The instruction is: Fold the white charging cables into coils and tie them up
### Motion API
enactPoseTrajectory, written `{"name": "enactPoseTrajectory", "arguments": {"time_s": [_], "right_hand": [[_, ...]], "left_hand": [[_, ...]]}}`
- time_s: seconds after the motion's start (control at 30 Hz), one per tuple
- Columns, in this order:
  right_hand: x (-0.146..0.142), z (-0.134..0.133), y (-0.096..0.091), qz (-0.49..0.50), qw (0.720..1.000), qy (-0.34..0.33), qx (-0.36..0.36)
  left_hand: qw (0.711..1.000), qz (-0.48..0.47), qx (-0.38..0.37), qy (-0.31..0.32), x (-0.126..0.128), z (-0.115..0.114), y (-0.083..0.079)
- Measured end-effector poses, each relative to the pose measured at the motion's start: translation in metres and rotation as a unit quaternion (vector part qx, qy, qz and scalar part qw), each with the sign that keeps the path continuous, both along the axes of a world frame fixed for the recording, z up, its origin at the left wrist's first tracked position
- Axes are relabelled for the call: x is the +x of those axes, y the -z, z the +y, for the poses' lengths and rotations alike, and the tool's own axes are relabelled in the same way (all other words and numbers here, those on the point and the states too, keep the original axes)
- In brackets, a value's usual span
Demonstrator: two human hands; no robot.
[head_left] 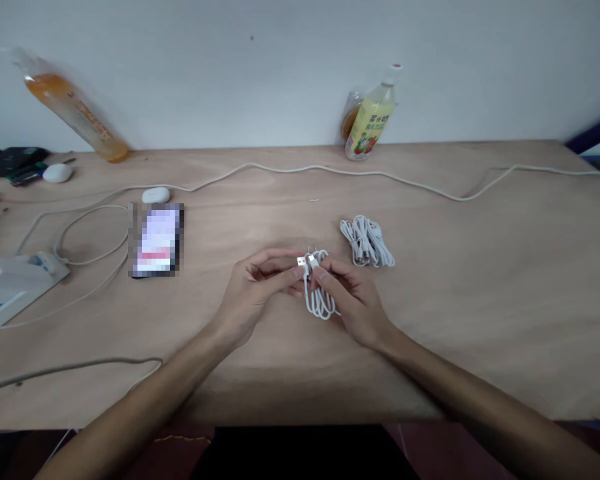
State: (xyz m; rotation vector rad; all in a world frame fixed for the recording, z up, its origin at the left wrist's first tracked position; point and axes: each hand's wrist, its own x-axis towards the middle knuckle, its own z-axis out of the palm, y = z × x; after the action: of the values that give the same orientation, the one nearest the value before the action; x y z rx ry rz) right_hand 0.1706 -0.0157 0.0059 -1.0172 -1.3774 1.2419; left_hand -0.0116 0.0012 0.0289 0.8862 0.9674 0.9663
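A white USB cable [321,303], folded into loops, is between my two hands over the middle of the table. My left hand [254,285] pinches it from the left, with a metal USB plug showing just past the fingertips. From the right, my right hand [353,293] grips the bundle, its thumb pressed near the connectors. A dark tie seems to lie across the cable between the thumbs, with thin ends sticking up. Behind my right hand, more white cables [367,241] lie bundled on the table.
On the left are a phone [157,240], a white earbud case [156,195] and a tissue-like white pack [15,287]. A long white cord [285,171] crosses the back. An orange drink bottle [80,117] and a yellow-labelled bottle [373,123] stand by the wall.
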Motion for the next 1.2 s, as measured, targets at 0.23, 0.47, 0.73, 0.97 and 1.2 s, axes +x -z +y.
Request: {"name": "enactPoseTrajectory", "arguments": {"time_s": [0.23, 0.47, 0.73, 0.97, 1.2], "right_hand": [[-0.0001, -0.0001, -0.0008, -0.005, 1.000, -0.001, -0.001], [0.0019, 0.0007, -0.0003, -0.018, 1.000, 0.007, 0.010], [0.0013, 0.0011, -0.0001, -0.020, 1.000, 0.007, 0.016], [0.0014, 0.0005, 0.0021, -0.020, 0.999, 0.012, 0.024], [0.0004, 0.0015, 0.0022, -0.017, 1.000, 0.009, 0.024]], "left_hand": [[1.000, -0.018, -0.017, 0.006, 0.0003, 0.0011, 0.0006], [1.000, -0.019, -0.011, 0.012, -0.0011, 0.0017, 0.0021], [1.000, -0.005, -0.003, 0.011, -0.0018, 0.0015, 0.0020], [1.000, -0.010, -0.008, 0.013, -0.0013, 0.0016, 0.0009], [1.000, -0.007, 0.004, 0.015, -0.0012, 0.0016, 0.0013]]}}
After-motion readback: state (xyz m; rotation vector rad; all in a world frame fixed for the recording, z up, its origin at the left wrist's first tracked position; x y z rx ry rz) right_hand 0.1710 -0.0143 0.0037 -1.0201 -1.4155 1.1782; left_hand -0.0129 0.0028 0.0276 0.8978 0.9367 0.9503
